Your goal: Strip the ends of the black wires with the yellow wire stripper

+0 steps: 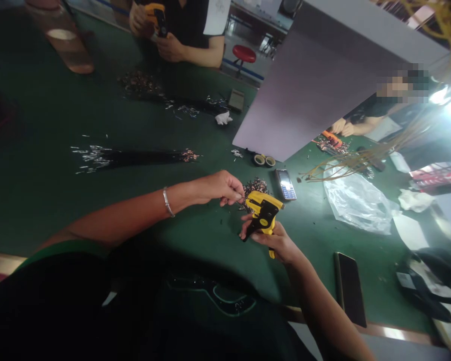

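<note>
My right hand (276, 239) is wrapped round the grip of a yellow and black wire stripper (263, 208), its jaws turned to the left. At those jaws, my left hand (228, 189) pinches a thin dark wire, mostly hidden by the fingers. Behind the tool lies a pile of short stripped scraps (256, 186). To the left on the green table stretches a bundle of black wires (143, 158), with silvery ends on the left and coppery ends on the right.
A keypad phone (285, 184), tape rolls (265, 160) and a grey divider panel (304, 85) stand beyond my hands. Rightward are a clear plastic bag (357, 198) and a dark smartphone (350, 288). Two co-workers with similar tools sit across the table. A bottle (65, 42) is back left.
</note>
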Available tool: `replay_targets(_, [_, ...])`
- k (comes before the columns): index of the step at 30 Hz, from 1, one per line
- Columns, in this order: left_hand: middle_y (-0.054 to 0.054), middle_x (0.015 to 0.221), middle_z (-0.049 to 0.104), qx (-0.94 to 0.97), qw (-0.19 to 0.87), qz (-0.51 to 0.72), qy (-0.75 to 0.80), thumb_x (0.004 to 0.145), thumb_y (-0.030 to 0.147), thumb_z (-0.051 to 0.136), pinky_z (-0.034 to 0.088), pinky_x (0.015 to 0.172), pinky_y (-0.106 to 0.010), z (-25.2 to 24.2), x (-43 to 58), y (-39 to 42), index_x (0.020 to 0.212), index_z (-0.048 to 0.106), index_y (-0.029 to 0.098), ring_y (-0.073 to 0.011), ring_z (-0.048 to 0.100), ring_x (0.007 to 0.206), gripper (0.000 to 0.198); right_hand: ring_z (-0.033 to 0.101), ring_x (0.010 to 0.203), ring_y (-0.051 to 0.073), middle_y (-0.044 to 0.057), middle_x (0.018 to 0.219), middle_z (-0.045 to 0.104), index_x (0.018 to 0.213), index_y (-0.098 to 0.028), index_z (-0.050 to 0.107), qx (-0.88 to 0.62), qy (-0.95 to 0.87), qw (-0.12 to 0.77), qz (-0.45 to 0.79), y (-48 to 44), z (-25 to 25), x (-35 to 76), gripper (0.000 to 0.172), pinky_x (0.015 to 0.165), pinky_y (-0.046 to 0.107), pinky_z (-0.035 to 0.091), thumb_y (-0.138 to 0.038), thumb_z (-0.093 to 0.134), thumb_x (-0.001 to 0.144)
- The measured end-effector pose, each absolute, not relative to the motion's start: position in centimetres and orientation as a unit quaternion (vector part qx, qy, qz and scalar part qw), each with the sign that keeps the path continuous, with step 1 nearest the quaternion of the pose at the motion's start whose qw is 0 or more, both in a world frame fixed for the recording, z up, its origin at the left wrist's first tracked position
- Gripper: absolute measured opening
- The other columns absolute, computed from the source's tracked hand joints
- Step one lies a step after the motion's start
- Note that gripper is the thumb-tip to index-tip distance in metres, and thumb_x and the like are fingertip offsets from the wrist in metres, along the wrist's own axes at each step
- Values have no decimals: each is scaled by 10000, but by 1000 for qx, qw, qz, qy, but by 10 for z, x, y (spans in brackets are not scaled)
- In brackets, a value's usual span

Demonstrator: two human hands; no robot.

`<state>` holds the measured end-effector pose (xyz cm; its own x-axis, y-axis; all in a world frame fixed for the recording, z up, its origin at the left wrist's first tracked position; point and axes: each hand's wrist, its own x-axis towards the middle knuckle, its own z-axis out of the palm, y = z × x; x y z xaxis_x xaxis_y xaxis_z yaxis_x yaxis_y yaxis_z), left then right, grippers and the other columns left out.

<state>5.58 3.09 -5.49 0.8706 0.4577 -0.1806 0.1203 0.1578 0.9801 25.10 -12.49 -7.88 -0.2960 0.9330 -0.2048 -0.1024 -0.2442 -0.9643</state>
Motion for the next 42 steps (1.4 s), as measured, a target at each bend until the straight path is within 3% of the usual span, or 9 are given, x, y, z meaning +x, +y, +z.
replay_targets(20, [13, 514, 558, 644, 726, 114, 211, 654, 105, 610, 346, 446, -219, -55, 51, 33, 684, 681, 137, -66, 448, 451, 84, 595, 725, 212, 56, 785, 651, 1072, -158, 617, -486, -503, 375, 608, -121, -73, 241, 405, 726, 370, 471, -415, 737, 782])
replay_targets(42, [18, 496, 545, 651, 718, 120, 216, 618, 90, 575, 336, 431, -218, -54, 47, 36, 640, 659, 142, -67, 441, 446, 101, 599, 647, 188, 42, 715, 637, 963, -154, 639, -491, -496, 384, 604, -120, -81, 237, 327, 649, 349, 497, -393, 755, 773])
